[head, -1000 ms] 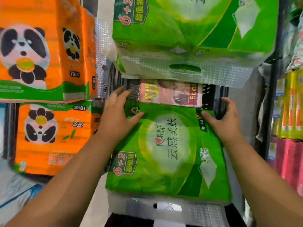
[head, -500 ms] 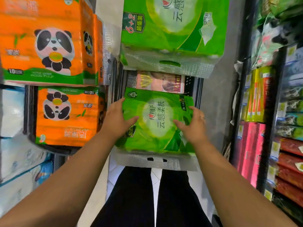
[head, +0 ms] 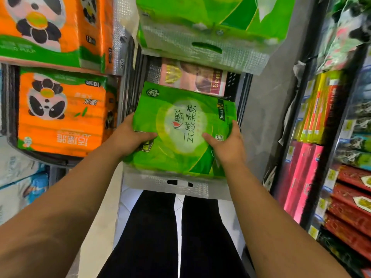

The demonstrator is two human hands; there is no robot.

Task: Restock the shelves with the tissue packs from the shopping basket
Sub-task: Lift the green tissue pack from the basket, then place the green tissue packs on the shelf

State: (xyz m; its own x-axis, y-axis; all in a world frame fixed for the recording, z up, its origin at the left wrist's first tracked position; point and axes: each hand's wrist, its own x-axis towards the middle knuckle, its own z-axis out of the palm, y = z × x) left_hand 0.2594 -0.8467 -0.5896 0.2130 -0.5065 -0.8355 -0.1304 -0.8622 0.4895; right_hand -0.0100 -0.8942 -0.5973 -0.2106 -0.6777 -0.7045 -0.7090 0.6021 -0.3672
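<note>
I hold a green tissue pack (head: 181,125) in front of me over the dark shopping basket (head: 235,85). My left hand (head: 128,137) grips its left side, thumb across the front. My right hand (head: 226,145) grips its right side, thumb on the front. The pack's clear handle flap (head: 176,184) hangs at its near end. A pink tissue pack (head: 192,78) lies in the basket beyond it. Another green tissue pack (head: 210,21) sits higher up at the top of the view.
Orange panda tissue packs (head: 60,111) fill the shelves on the left, with pale blue packs (head: 22,177) below them. A shelf of red, pink and yellow goods (head: 321,137) runs along the right. My dark trouser legs (head: 174,237) stand on the tiled floor below.
The green pack has come out of the basket toward me. My hands shifted from its far corners to its sides, thumbs on the front. The camera view has swung over the shelves.
</note>
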